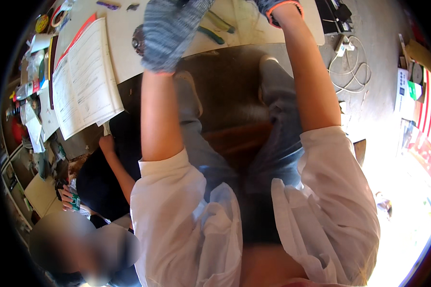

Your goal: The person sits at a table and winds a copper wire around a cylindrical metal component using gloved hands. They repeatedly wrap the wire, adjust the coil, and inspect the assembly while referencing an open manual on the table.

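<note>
My left hand (170, 31), in a mottled grey-blue knit glove, reaches over the pale tabletop (249, 36) at the top of the view. My right hand (275, 7), in a similar orange-cuffed glove, is mostly cut off by the top edge. The fingers of both are out of sight, as is whatever they may hold. Between the hands lies a green-handled tool, apparently pliers (210, 36). A dark round object (138, 39) sits partly behind my left hand. A purple tool (107, 5) and a small dark piece (132, 7) are farther left.
Printed papers (84, 79) overhang the table's left part. A seated person in dark clothing (100, 177) is at lower left, holding a bottle (74, 201). Cluttered shelves (17, 162) line the far left. A power strip (344, 45) with looped cable is on the floor at right, near cartons (404, 88).
</note>
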